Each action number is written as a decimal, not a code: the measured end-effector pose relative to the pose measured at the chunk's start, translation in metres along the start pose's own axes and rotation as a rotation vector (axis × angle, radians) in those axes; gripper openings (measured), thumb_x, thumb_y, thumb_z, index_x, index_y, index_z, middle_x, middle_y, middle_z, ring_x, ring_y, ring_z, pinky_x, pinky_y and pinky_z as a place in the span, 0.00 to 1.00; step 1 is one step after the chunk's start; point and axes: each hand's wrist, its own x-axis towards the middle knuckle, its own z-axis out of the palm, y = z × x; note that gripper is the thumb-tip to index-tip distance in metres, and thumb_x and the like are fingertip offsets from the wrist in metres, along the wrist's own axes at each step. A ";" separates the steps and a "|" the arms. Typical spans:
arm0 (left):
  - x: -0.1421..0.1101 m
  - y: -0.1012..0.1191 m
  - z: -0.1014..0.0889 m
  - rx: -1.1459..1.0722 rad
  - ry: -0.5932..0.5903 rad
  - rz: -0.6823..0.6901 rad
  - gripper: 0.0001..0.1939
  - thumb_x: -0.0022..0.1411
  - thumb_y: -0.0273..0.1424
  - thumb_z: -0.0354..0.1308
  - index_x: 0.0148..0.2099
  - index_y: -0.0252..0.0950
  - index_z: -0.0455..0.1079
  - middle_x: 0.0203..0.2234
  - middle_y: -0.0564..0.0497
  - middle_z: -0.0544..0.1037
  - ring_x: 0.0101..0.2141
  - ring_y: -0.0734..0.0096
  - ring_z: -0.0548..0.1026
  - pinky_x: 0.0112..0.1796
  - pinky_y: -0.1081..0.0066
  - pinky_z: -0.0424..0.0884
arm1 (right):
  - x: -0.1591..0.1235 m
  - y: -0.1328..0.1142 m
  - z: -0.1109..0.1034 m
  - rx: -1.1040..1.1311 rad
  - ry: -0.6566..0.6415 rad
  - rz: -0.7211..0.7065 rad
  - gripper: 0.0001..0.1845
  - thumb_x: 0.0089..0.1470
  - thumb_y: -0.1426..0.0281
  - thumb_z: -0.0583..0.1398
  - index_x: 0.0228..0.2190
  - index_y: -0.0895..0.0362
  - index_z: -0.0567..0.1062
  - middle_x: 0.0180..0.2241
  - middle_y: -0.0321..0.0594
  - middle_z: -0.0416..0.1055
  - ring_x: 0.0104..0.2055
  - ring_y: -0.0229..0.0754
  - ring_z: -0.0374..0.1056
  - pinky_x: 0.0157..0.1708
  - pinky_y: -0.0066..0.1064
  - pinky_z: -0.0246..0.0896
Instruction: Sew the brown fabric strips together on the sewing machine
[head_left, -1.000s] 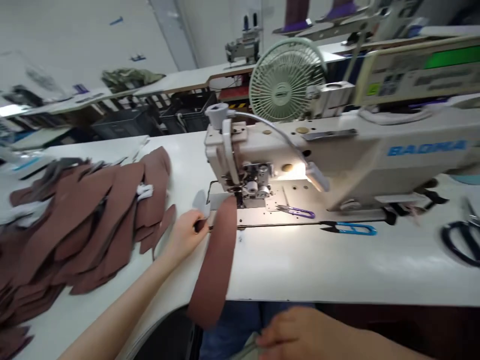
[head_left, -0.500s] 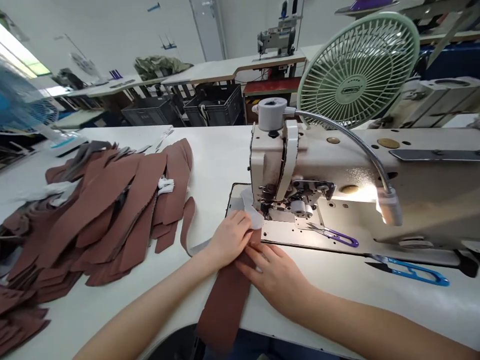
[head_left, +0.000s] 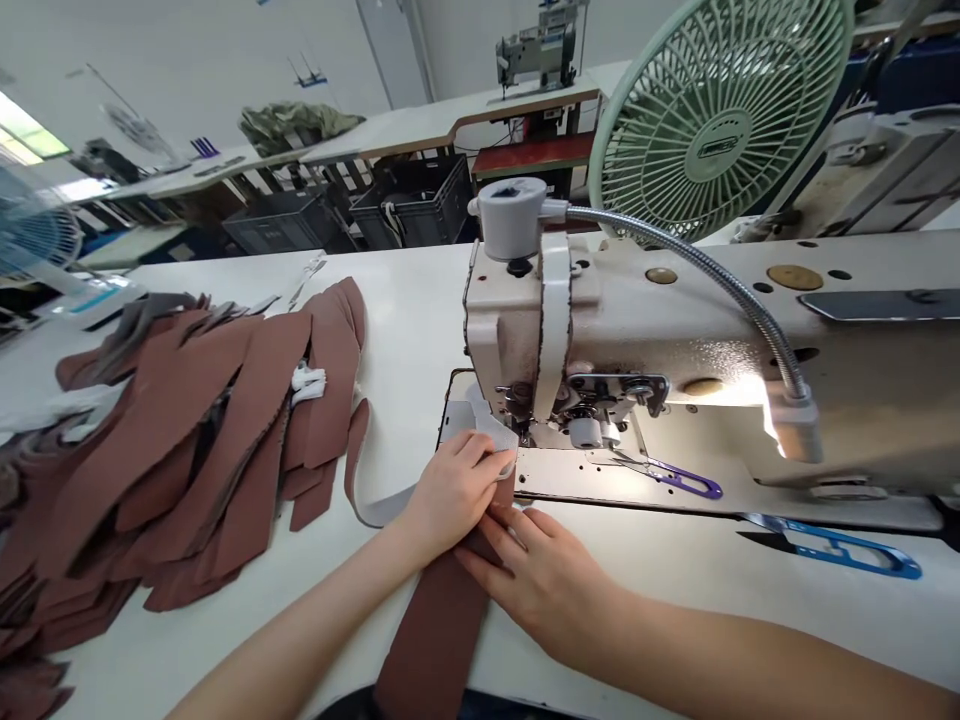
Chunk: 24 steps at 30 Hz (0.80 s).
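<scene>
Fabric strip, brown and limp, runs from lower centre up to the sewing machine needle. My left hand pinches its top with white tape; my right hand presses flat, fingers spread. I'd hold near the edges; it likely creases.

The scene is brightly and evenly lit from overhead. A warm pool of glare is cast on the cream metal sewing machine body by the small white gooseneck lamp head. Soft shadows are thrown beneath it. Straight lines are bowed toward the edges, and the far background is slightly softened.
</scene>
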 end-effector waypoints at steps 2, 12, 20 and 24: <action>0.000 -0.001 0.000 -0.025 -0.005 0.008 0.19 0.60 0.18 0.44 0.47 0.36 0.70 0.39 0.45 0.73 0.41 0.63 0.69 0.42 0.62 0.72 | 0.000 0.000 -0.001 -0.001 0.006 0.006 0.23 0.56 0.71 0.57 0.54 0.60 0.67 0.50 0.57 0.68 0.50 0.54 0.63 0.41 0.41 0.59; 0.009 -0.004 0.003 -0.049 -0.049 -0.003 0.17 0.61 0.20 0.46 0.49 0.35 0.69 0.46 0.46 0.74 0.46 0.62 0.68 0.48 0.60 0.69 | -0.002 0.009 -0.003 -0.027 0.002 0.047 0.22 0.54 0.73 0.57 0.52 0.57 0.69 0.49 0.53 0.69 0.49 0.54 0.64 0.42 0.41 0.61; 0.019 0.000 0.005 -0.040 -0.063 -0.025 0.15 0.62 0.21 0.47 0.48 0.36 0.70 0.44 0.47 0.75 0.46 0.62 0.69 0.46 0.62 0.68 | -0.004 0.010 -0.010 -0.066 -0.026 0.070 0.23 0.53 0.68 0.60 0.51 0.59 0.70 0.47 0.55 0.70 0.47 0.56 0.64 0.42 0.43 0.60; 0.019 0.000 0.006 -0.040 -0.048 -0.027 0.16 0.61 0.19 0.47 0.47 0.36 0.70 0.45 0.48 0.75 0.46 0.62 0.69 0.45 0.62 0.68 | -0.003 0.008 -0.008 -0.078 -0.022 0.078 0.22 0.53 0.68 0.59 0.51 0.59 0.70 0.47 0.55 0.70 0.48 0.55 0.64 0.43 0.43 0.59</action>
